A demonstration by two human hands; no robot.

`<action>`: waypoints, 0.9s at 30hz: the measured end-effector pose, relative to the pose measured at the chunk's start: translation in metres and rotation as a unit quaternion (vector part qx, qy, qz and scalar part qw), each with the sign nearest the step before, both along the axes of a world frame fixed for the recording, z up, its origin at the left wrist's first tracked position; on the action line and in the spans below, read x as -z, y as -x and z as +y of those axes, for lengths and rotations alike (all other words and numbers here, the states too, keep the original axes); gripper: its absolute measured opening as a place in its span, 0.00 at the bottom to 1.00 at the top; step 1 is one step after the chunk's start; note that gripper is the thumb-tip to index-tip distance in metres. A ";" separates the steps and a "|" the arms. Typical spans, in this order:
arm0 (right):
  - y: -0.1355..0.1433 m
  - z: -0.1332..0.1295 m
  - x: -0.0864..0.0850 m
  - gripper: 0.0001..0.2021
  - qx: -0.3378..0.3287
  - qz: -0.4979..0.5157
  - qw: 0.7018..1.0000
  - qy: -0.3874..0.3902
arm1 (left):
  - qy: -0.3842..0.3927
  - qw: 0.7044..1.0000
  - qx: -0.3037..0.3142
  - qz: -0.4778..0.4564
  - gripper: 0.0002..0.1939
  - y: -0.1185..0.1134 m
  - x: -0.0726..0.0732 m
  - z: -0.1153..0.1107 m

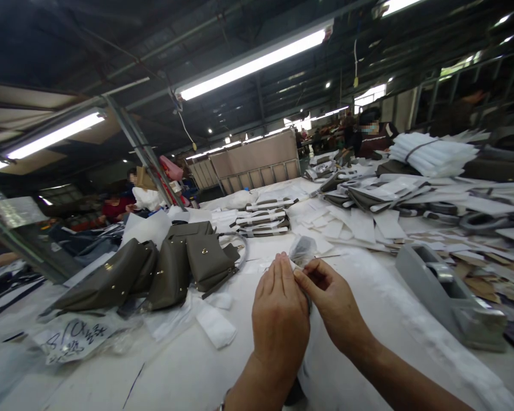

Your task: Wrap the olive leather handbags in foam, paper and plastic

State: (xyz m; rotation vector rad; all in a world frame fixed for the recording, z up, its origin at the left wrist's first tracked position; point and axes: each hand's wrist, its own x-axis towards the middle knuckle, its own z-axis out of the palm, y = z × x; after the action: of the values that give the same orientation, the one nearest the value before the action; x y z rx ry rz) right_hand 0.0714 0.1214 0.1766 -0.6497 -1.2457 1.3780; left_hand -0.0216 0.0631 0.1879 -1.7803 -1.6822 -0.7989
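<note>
My left hand (279,311) lies with its fingers stretched out and together, pressed over a long dark piece in clear film. That piece's wrapped grey end (303,246) shows beyond my fingertips, and its dark near end (295,394) shows by my left wrist; its middle is hidden. Thumb and fingers of my right hand (332,299) pinch a bit of white wrapping (295,266) beside the left fingertips. To the left stand several dark olive handbags (208,260) with gold-coloured studs. A grey tape dispenser (448,302) stands right of my right hand.
Wrapped dark straps (263,220) lie stacked ahead. White paper pieces (355,225) and brown card pieces (482,279) spread to the right. A tied white foam bundle (430,154) sits farther back. A plastic bag with handwriting (79,337) lies at left. Other people sit in the background.
</note>
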 end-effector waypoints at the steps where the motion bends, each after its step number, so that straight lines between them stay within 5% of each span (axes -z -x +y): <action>1: 0.000 0.000 0.000 0.17 0.000 -0.005 1.000 0.000 | 0.001 1.000 0.005 -0.009 0.25 0.000 0.000 -0.001; 7: -0.008 0.004 -0.005 0.17 -0.027 -0.010 0.999 0.021 | 0.066 0.969 0.104 -0.213 0.26 0.011 -0.012 -0.005; 13: -0.017 0.007 -0.008 0.13 -0.117 0.040 0.992 0.023 | 0.162 0.826 0.232 -0.488 0.16 0.034 -0.025 0.005; 20: -0.028 0.008 -0.004 0.15 -0.112 -0.001 0.993 -0.028 | 0.162 0.784 0.216 -0.559 0.23 0.032 -0.015 0.018; 23: -0.072 0.031 0.012 0.16 -0.023 -0.136 0.985 -0.103 | 0.149 0.783 0.193 -0.572 0.26 0.033 -0.016 0.018; 27: -0.177 0.079 0.049 0.11 0.270 -0.335 0.896 -0.113 | 0.128 0.750 0.169 -0.626 0.30 0.036 -0.019 0.016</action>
State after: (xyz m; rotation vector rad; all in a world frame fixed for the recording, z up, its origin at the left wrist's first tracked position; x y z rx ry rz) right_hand 0.2487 0.2000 0.1274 -1.2554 -1.5653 0.5331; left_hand -0.0575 0.0786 0.2068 -1.8102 -2.2840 -2.4224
